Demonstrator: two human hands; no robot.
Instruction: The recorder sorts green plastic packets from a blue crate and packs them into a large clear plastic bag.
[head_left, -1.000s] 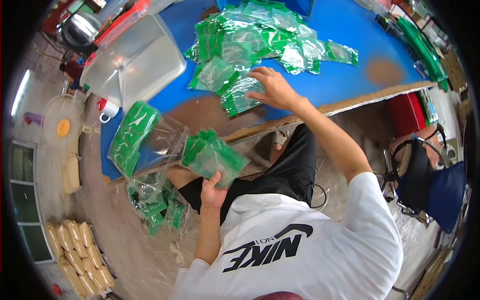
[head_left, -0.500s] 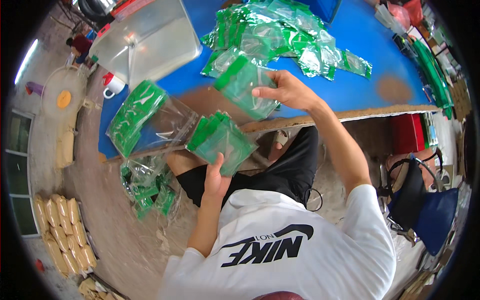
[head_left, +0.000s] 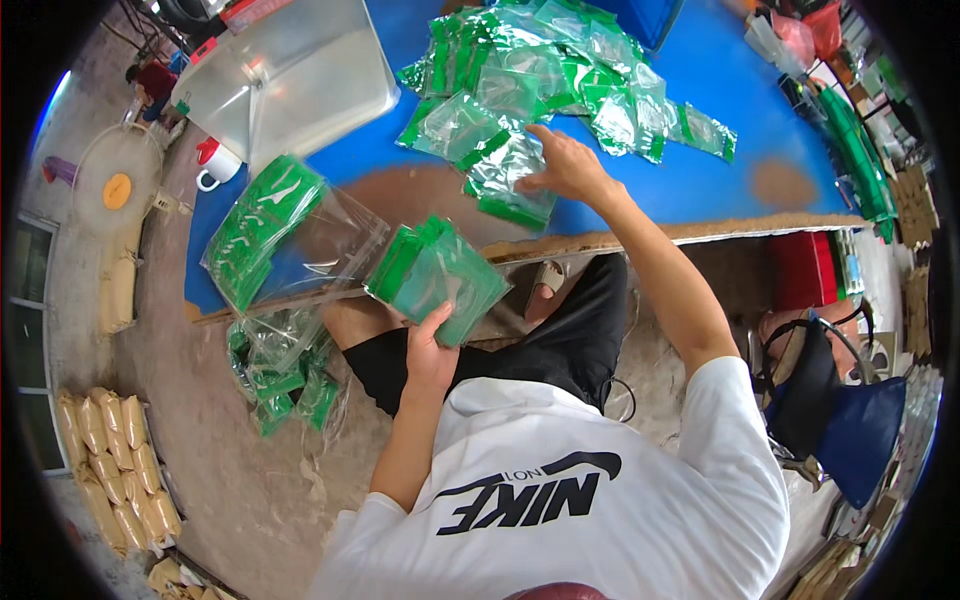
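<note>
My left hand (head_left: 432, 355) is closed on a stack of green-and-clear plastic packets (head_left: 440, 285), thumb on top, held in front of the table edge. My right hand (head_left: 575, 170) is over the table, thumb and fingers apart. Its fingertips are at a shiny green-banded packet (head_left: 512, 165) at the near side of a heap of similar packets (head_left: 540, 75); whether they touch it is hard to tell. Left of the stack, a large clear bag (head_left: 270, 225) with green packets inside lies at the table's near left edge.
The blue table (head_left: 690, 190) has a worn brown near edge. A translucent bin (head_left: 300, 85) and a white mug with red lid (head_left: 217, 163) stand at the left. Below hangs a clear bag of green packets (head_left: 285, 380). A dark blue bag (head_left: 850, 430) is at the right.
My right hand has moved away from me toward the heap, and the packet it gripped is out of its fingers. My left hand still holds the stack, almost unmoved.
</note>
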